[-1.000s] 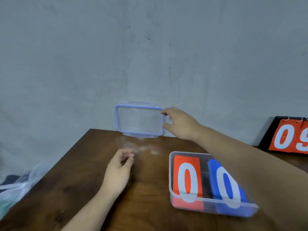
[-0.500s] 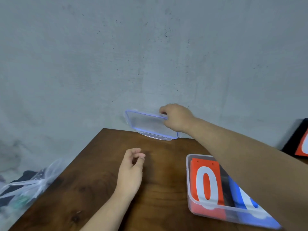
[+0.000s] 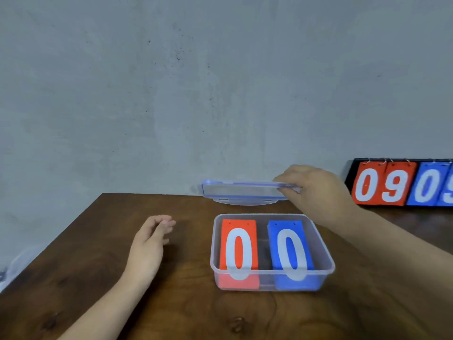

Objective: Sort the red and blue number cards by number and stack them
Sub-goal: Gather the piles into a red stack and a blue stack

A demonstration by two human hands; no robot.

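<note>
**Your right hand holds the lid behind the open box**

A grey wall (image 3: pixel 171 94) fills the upper part of your view. Below it, the dark wooden table (image 3: pixel 117 295) carries everything else.

At the far right, against the wall, stands a black scoreboard (image 3: pixel 402 184). It shows red digits 0 and 9, then a blue 0 and a digit cut off by the frame edge.

Near the middle of the table sits the clear box (image 3: pixel 329 265), open at the top. Inside it, the red card (image 3: pixel 239 251) with a white 0 lies on the left and the blue card (image 3: pixel 290 251) with a white 0 on the right. A dark gap runs between the 2. Each seems to top a stack, though you cannot tell how many lie beneath.

The lid (image 3: pixel 240 191), clear with a blue rim, is roughly level beyond the box, over the table's far edge and close to the wall. It is apart from the box.

Your right hand (image 3: pixel 316 190) pinches the lid's right end, fingers curled over its top edge. Your left hand (image 3: pixel 149 239) rests on the table left of the box, not touching it. Its fingers are loosely curled and hold nothing.
</note>
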